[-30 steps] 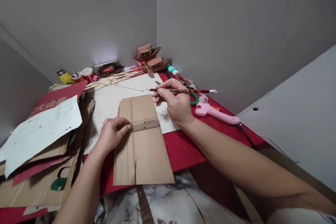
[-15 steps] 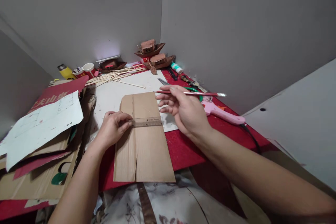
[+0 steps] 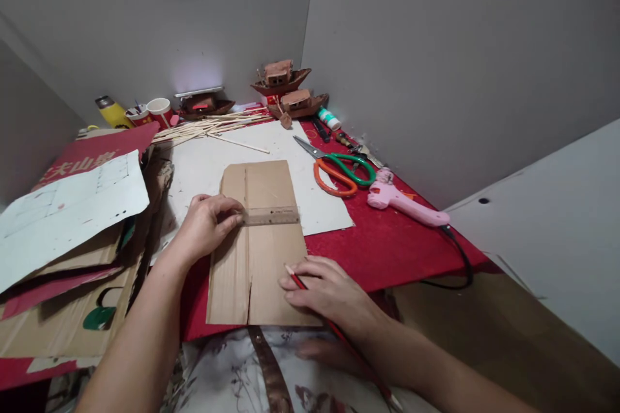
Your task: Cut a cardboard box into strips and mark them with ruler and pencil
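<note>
A tan cardboard piece (image 3: 274, 258) lies at the front of the table, with a crease and a short slit along its length. Across its upper part rests a clear ruler (image 3: 278, 215). My left hand (image 3: 208, 222) pinches the ruler's left end and holds it against the cardboard. Over the lower right edge of the cardboard, my right hand (image 3: 329, 287) grips a red pencil (image 3: 349, 348). The pencil's sharpened end points up and left; its other end slants down past my wrist.
Right of the cardboard lie scissors (image 3: 339, 171) and a pink glue gun (image 3: 407, 202) with a black cord. Behind are thin wooden sticks (image 3: 208, 126), model boats (image 3: 298, 103), paper cups (image 3: 159, 113) and a yellow bottle (image 3: 112, 112). Cardboard sheets and a marked paper (image 3: 72, 206) are stacked left.
My right hand has swung down toward me from above the scissors, and the pencil's tip now points up-left near the cardboard's edge. My left hand and the ruler stay on the cardboard.
</note>
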The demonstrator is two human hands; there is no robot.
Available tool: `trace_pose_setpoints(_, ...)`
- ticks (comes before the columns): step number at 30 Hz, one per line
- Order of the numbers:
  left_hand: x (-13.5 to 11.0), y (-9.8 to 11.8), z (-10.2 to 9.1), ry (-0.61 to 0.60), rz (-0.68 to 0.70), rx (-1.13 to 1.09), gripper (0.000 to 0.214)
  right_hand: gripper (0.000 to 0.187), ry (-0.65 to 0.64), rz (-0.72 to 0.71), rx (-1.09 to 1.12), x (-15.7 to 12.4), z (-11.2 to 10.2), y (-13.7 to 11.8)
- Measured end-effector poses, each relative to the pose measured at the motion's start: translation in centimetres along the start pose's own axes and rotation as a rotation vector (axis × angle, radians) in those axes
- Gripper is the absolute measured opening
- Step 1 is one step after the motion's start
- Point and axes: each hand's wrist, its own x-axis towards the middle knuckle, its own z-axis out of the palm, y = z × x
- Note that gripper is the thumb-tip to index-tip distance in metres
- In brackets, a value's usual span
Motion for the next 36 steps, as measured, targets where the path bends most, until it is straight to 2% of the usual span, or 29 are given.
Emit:
trace_pose_setpoints(2,0.0,0.0,0.1,-0.003,-0.001,-0.002,0.013,0.035,-0.101,0.000,-0.065,0.5,-0.3,-0.1)
trace_pose_setpoints(5,0.1,0.0,0.3,0.002,0.002,0.002,0.013,0.028,-0.143,0.014,-0.124,0.9,-0.2,0.2)
trace_pose_setpoints(11,0.1,-0.1,0.3,0.007,0.005,0.006,0.015,0.026,-0.095,-0.005,-0.122,0.6,-0.2,1.0)
trace_pose_setpoints(21,0.0,0.0,0.2,0.044,-0.037,0.012,0.014,0.026,-0.048,-0.018,-0.105,0.8,-0.5,0.8)
trace_pose_setpoints(31,0.0,-0.1,0.3,0.040,-0.013,0.056,0.013,0.027,-0.066,-0.004,-0.097,0.8,-0.6,0.6)
trace_pose_setpoints(36,0.1,0.0,0.3,0.030,-0.017,0.054,0.012,0.040,-0.085,0.000,-0.075,0.9,-1.7,0.0)
